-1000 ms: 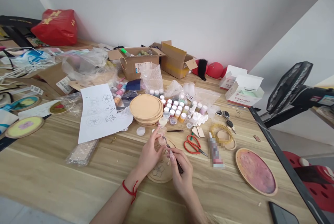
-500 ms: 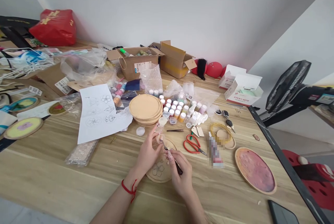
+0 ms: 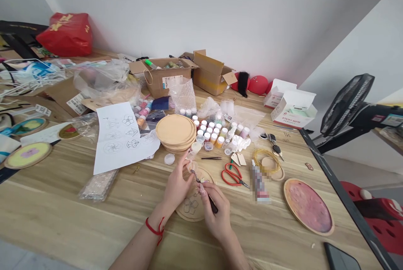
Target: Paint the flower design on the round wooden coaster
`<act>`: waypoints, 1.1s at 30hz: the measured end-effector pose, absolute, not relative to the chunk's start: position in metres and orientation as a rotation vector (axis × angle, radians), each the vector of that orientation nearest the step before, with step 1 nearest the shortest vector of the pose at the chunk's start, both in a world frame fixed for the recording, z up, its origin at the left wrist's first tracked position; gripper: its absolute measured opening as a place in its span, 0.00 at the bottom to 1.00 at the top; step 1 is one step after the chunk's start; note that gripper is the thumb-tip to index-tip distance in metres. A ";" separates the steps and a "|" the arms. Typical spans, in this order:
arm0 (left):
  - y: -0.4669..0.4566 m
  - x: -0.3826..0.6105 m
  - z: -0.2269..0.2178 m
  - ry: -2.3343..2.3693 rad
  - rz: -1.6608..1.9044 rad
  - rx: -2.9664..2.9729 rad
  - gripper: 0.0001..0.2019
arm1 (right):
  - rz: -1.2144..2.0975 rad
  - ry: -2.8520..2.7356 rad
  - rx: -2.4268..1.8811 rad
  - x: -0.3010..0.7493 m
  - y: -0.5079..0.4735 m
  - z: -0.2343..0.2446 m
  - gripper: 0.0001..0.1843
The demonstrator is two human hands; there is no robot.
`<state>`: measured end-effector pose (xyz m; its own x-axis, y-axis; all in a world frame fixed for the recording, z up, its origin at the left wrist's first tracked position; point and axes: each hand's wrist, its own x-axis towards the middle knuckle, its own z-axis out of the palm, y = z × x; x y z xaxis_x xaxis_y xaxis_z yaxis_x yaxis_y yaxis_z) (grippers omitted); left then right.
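Observation:
My left hand (image 3: 176, 184), a red string bracelet at its wrist, has thumb and fingers closed around a small clear plastic cup (image 3: 190, 166). In my right hand (image 3: 216, 209) is a palette knife (image 3: 213, 206) with a dark handle. Its thin metal end reaches to the cup near my left fingertips. Beneath both hands lies a round wooden board (image 3: 190, 207) with pencilled flower outlines, partly covered by the hands. Just beyond my left fingers stand an open pot of pale paste (image 3: 195, 147) and a stack of round wooden boards (image 3: 175, 129).
Several white-capped paint jars (image 3: 214, 129) stand behind the hands. Red-handled scissors (image 3: 232, 174), black tweezers (image 3: 211, 158) and a tube (image 3: 260, 182) lie to the right. A sheet of flower drawings (image 3: 115, 140) is at left; a pink painted disc (image 3: 308, 207) is at far right.
My right hand has shifted slightly left, and the palette knife's tip has moved a little left toward the left fingers. The left hand is almost where it was.

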<state>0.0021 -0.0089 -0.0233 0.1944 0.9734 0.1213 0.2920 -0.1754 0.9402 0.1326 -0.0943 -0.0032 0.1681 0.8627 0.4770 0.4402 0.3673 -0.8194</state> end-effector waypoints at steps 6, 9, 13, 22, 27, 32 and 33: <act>-0.013 0.004 -0.020 1.153 0.962 1.721 0.34 | 0.344 -1.438 -1.276 0.131 -0.094 -0.004 0.10; -0.012 0.003 -0.021 1.200 0.985 1.678 0.35 | 0.382 -1.473 -1.261 0.131 -0.094 -0.002 0.11; -0.010 0.002 -0.023 1.206 1.009 1.641 0.36 | 0.389 -1.513 -1.224 0.131 -0.096 -0.002 0.11; -0.011 0.003 -0.023 1.199 0.987 1.657 0.36 | 0.383 -1.471 -1.271 0.131 -0.096 -0.003 0.11; -0.013 0.005 -0.020 1.191 0.963 1.653 0.35 | 0.365 -1.435 -1.257 0.131 -0.096 -0.003 0.11; -0.014 0.006 -0.020 1.162 0.924 1.698 0.35 | 0.366 -1.424 -1.278 0.132 -0.094 -0.002 0.10; -0.013 0.006 -0.021 1.175 0.932 1.685 0.35 | 0.374 -1.429 -1.279 0.133 -0.094 -0.002 0.11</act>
